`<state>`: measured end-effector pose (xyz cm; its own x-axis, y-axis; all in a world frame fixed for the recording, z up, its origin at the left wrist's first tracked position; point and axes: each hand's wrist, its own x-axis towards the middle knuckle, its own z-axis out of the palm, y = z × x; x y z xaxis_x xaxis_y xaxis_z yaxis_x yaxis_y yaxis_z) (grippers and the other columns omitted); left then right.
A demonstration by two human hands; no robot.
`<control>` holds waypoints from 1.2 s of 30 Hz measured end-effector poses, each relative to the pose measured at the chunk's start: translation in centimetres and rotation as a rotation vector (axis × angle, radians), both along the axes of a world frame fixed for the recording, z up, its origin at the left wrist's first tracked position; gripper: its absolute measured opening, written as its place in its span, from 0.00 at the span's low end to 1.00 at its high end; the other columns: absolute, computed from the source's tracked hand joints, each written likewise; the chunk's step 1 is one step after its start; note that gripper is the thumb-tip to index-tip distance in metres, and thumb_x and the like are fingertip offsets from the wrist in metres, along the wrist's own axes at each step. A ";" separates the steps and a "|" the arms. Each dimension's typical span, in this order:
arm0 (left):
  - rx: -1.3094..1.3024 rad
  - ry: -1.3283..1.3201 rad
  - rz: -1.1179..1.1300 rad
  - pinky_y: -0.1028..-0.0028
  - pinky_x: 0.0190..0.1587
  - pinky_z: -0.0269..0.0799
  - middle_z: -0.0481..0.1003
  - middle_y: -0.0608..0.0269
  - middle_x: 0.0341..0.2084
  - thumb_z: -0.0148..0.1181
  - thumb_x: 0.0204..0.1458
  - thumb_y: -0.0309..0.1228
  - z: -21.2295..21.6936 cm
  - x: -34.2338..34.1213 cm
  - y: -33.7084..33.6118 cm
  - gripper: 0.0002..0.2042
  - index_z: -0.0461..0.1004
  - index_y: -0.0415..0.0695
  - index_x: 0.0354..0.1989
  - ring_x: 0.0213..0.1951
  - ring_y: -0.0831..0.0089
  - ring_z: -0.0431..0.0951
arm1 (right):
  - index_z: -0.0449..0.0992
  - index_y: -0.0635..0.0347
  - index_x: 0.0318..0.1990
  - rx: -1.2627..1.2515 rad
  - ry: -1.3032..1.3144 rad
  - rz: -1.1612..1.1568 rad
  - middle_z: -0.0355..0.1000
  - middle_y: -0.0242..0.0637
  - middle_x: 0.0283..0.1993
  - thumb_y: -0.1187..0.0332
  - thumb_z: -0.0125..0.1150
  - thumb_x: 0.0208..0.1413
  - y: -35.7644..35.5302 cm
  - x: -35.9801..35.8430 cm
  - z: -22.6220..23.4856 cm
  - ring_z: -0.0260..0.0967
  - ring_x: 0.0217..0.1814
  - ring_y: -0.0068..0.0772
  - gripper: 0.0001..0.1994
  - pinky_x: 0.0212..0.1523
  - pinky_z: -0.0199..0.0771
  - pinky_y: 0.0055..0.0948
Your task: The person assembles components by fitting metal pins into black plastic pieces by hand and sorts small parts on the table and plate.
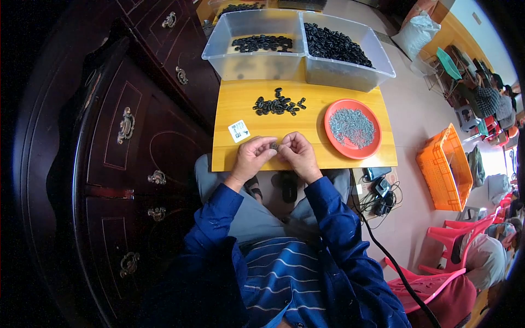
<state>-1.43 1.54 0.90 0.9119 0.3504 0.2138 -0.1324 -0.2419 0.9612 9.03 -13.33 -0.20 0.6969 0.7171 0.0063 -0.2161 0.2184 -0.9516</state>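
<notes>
Yellow wooden tabletop (311, 127), both hands together near its six-o'clock edge.
The left hand (252, 154) and right hand (299, 154) meet, fingertips pinching a small dark-greyish piece (275, 146), its pointing and long axis too small to tell. Outward from them: glossy black oval pieces (276, 105) at twelve, long axes at mixed angles; white square card (238, 131) at ten; round red plastic dish (355, 155) of silvery bits (351, 127) toward three; clear rectangular plastic bin (344, 80) at one.

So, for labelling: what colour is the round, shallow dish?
The round, shallow dish is red; head view.
</notes>
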 end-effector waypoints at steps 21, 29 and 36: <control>-0.028 0.019 -0.032 0.86 0.33 0.67 0.70 0.75 0.28 0.65 0.51 0.20 0.0 -0.1 0.1 0.15 0.79 0.39 0.48 0.29 0.88 0.68 | 0.67 0.60 0.40 -0.020 0.018 0.006 0.70 0.27 0.31 0.77 0.58 0.61 -0.1 0.1 0.4 0.69 0.31 0.16 0.05 0.33 0.71 0.18; -0.007 0.005 -0.013 0.83 0.32 0.69 0.70 0.73 0.26 0.65 0.50 0.19 -0.3 0.0 0.0 0.13 0.80 0.38 0.45 0.27 0.86 0.69 | 0.69 0.59 0.43 -0.029 0.065 0.097 0.73 0.28 0.34 0.75 0.60 0.62 -0.4 0.6 0.3 0.72 0.34 0.18 0.06 0.37 0.75 0.19; 0.016 -0.007 -0.069 0.84 0.34 0.69 0.71 0.73 0.28 0.65 0.51 0.19 0.1 0.1 0.1 0.14 0.79 0.38 0.47 0.29 0.86 0.70 | 0.69 0.59 0.42 -0.032 0.075 0.108 0.73 0.28 0.35 0.74 0.61 0.62 -0.4 0.5 0.9 0.71 0.33 0.17 0.06 0.37 0.75 0.18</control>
<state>-1.34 1.60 0.96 0.9320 0.2834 0.2257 -0.1564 -0.2473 0.9562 9.56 -13.74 0.69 0.6132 0.7871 -0.0667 -0.3073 0.1598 -0.9381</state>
